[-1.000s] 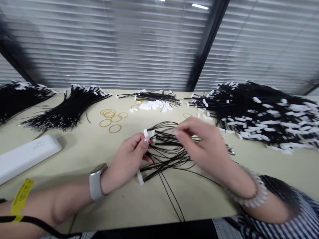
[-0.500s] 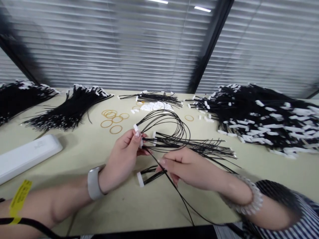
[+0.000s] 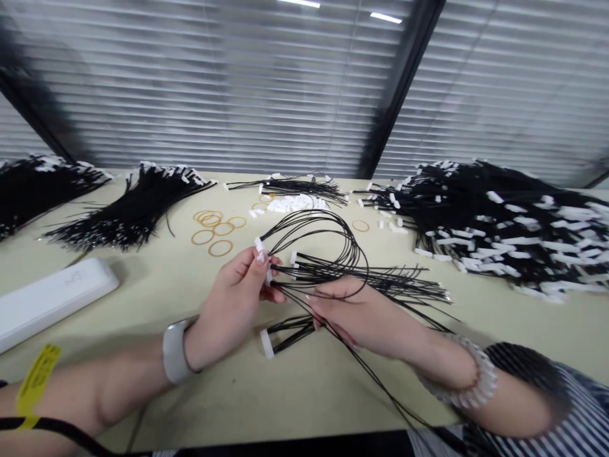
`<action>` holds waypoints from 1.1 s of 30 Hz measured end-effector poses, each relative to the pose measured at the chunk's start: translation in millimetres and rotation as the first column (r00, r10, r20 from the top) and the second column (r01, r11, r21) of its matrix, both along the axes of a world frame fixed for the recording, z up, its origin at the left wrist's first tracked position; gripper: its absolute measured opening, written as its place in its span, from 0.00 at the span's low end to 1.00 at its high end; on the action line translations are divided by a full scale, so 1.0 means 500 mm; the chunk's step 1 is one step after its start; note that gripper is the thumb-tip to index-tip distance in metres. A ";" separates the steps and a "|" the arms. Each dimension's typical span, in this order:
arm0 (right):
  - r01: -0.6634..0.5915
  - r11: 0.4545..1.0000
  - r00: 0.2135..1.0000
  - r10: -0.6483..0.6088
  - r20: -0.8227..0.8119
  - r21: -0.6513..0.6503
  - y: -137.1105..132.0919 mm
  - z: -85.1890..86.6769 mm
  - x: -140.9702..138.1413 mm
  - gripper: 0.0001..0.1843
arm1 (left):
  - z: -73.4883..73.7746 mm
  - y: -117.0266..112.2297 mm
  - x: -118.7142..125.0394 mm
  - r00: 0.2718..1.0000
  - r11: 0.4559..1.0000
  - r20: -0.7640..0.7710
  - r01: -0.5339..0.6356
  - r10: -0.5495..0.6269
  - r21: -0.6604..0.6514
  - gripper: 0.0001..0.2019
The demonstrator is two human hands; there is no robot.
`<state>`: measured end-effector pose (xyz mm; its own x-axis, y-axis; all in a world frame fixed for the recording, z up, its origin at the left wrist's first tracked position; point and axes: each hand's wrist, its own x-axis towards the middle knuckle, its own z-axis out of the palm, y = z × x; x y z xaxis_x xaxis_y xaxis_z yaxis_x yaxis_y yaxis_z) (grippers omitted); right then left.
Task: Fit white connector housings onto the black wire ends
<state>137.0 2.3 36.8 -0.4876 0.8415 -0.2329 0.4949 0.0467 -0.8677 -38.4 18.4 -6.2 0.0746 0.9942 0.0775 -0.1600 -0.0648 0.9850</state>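
My left hand (image 3: 238, 298) is closed, pinching the white connector ends of a bunch of thin black wires (image 3: 328, 254) just above the beige table. The wires loop up and back towards the middle of the table. My right hand (image 3: 361, 314) is closed around several of the same black wires a little lower and to the right, and they trail off towards the table's front edge. A white connector (image 3: 267, 343) with short black wires hangs below my left hand, between the two hands.
A big heap of black wires with white connectors (image 3: 504, 222) fills the right side. Two more bundles (image 3: 137, 206) lie at the back left. Rubber bands (image 3: 214, 228) and loose white connectors (image 3: 295, 203) lie in the middle. A white flat case (image 3: 52, 298) sits at left.
My right hand has come down from above the wire loop to below it and closed on several strands. The loop has sprung up. My left hand has hardly moved.
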 end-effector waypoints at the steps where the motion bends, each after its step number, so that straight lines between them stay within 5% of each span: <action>1: -0.054 0.987 0.995 0.041 0.088 0.148 -0.002 0.003 0.004 0.16 | 0.001 -0.002 0.001 1.000 1.000 0.009 0.003 -0.003 -0.015 0.14; 3: -0.181 0.875 0.943 0.023 0.333 0.450 -0.007 0.009 0.014 0.14 | 0.003 -0.006 0.003 0.999 0.998 0.033 0.013 -0.011 -0.056 0.14; 6: -0.316 0.667 0.725 -0.289 0.625 0.675 -0.012 0.015 0.038 0.12 | 0.009 -0.007 0.008 0.994 0.993 0.106 0.025 -0.012 -0.119 0.14; 9: -0.348 0.502 0.532 -0.590 0.607 0.792 -0.008 0.024 0.069 0.09 | 0.012 0.000 0.011 0.977 0.987 0.213 0.005 0.030 -0.163 0.12; 11: -0.293 0.346 0.571 -0.684 0.454 0.891 -0.004 0.035 0.084 0.08 | 0.013 0.008 0.011 0.961 0.982 0.271 0.000 0.052 -0.191 0.11; 13: -0.104 0.187 0.731 -0.652 0.203 0.977 -0.003 0.049 0.090 0.08 | 0.014 0.014 0.012 0.948 0.975 0.311 0.000 0.070 -0.221 0.09; 14: 0.057 0.162 0.816 -0.576 0.047 0.985 -0.005 0.057 0.089 0.10 | 0.015 0.016 0.012 0.944 0.971 0.319 -0.001 0.080 -0.240 0.08; 16: 0.423 0.247 0.868 -0.386 -0.311 0.872 -0.013 0.071 0.082 0.12 | 0.015 0.018 0.013 0.946 0.961 0.311 -0.004 0.093 -0.276 0.08; 19: 0.722 0.430 0.672 -0.250 -0.697 0.542 -0.027 0.081 0.065 0.15 | 0.013 0.015 0.014 0.963 0.958 0.257 -0.006 0.083 -0.287 0.10; 21: 0.717 0.516 0.631 -0.196 -0.751 0.468 -0.033 0.078 0.054 0.18 | 0.010 0.013 0.013 0.975 0.967 0.212 -0.016 0.072 -0.256 0.12; 23: 0.566 0.650 0.753 -0.159 -0.638 0.507 -0.034 0.067 0.043 0.23 | 0.008 0.011 0.013 0.985 0.975 0.167 -0.012 0.050 -0.220 0.13; 25: 0.348 0.724 0.916 -0.130 -0.379 0.595 -0.030 0.052 0.033 0.18 | 0.007 0.009 0.013 0.992 0.981 0.125 -0.002 0.026 -0.193 0.14; 28: 0.103 0.655 0.993 -0.114 -0.036 0.749 -0.019 0.029 0.021 0.07 | 0.006 0.005 0.013 0.997 0.986 0.072 0.026 -0.015 -0.164 0.13; 30: 0.034 0.587 0.993 -0.113 0.041 0.809 -0.011 0.018 0.019 0.08 | 0.005 0.002 0.012 0.997 0.986 0.059 0.060 -0.051 -0.154 0.12; 33: -0.019 0.555 0.987 -0.123 0.105 0.832 -0.006 0.010 0.020 0.09 | 0.005 -0.001 0.013 0.995 0.984 0.066 0.081 -0.072 -0.159 0.12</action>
<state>146.9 -0.8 41.7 -0.4597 0.7189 0.5215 0.6272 0.6785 -0.3825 -32.0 17.7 -3.5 0.1511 0.9856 -0.0763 -0.2175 0.1085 0.9700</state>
